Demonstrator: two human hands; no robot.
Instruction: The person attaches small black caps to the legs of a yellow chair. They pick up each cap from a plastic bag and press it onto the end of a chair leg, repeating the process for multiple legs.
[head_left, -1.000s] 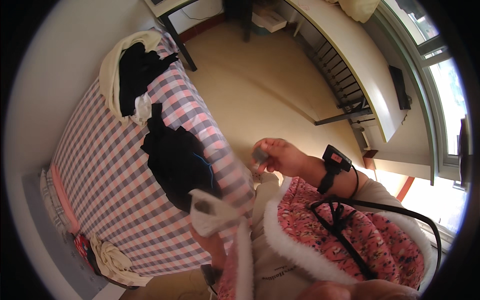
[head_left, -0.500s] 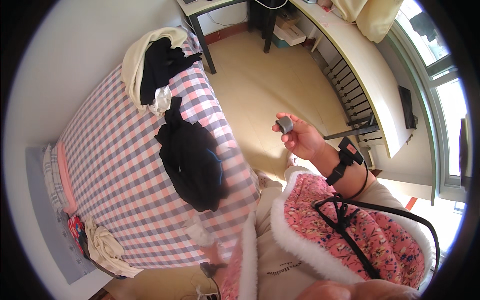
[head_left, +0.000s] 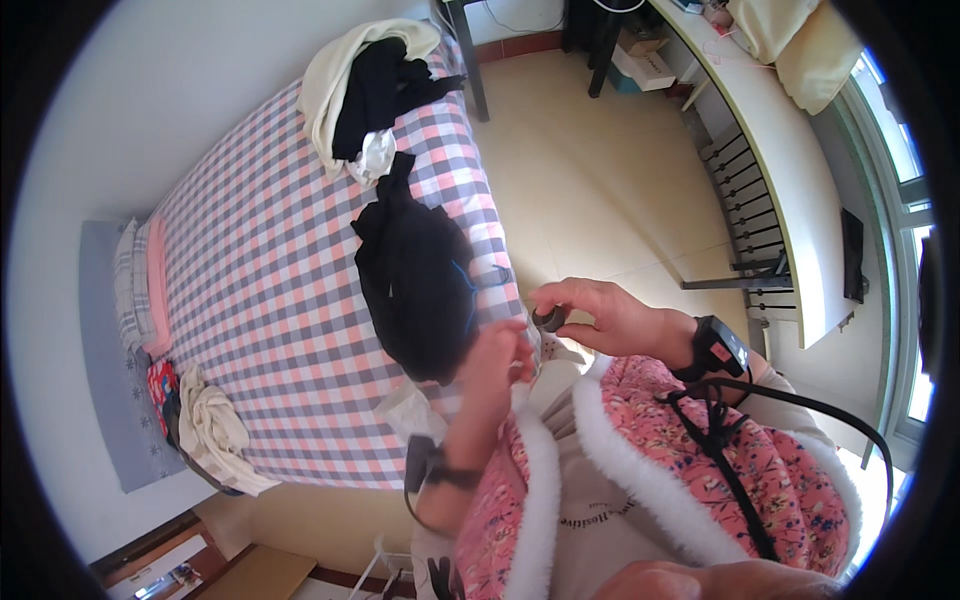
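1. Change in position: the left hand (head_left: pixel 492 358) has come away from the white bag (head_left: pixel 404 408), toward the right hand (head_left: pixel 618 312). The two are now near each other but apart, which seems to bring the small grey roll (head_left: pixel 549 320) within the left hand's reach.
2. Right hand: thumb and fingers are clamped on the roll (its exact kind is too small to tell), which is held up beside the bed's edge as seen from above.
3. Left hand: blurred, fingers loosely curled; whether it grips anything cannot be told. It lies just beside a black garment (head_left: pixel 412 290) in this view, contact uncertain.
4. Bed: the checked sheet (head_left: pixel 290 270) bears the garment, spread near the edge, and the white bag, beside the left forearm. Farther up lie a cream blanket (head_left: pixel 325 95), dark clothing (head_left: pixel 370 95) and a white cloth (head_left: pixel 374 157).
5. Room: a long pale surface (head_left: pixel 800 190) runs along the window side, a cream cushion (head_left: pixel 815 55) at its far end. A white box (head_left: pixel 648 68) sits on the tan floor (head_left: pixel 590 170) beyond.
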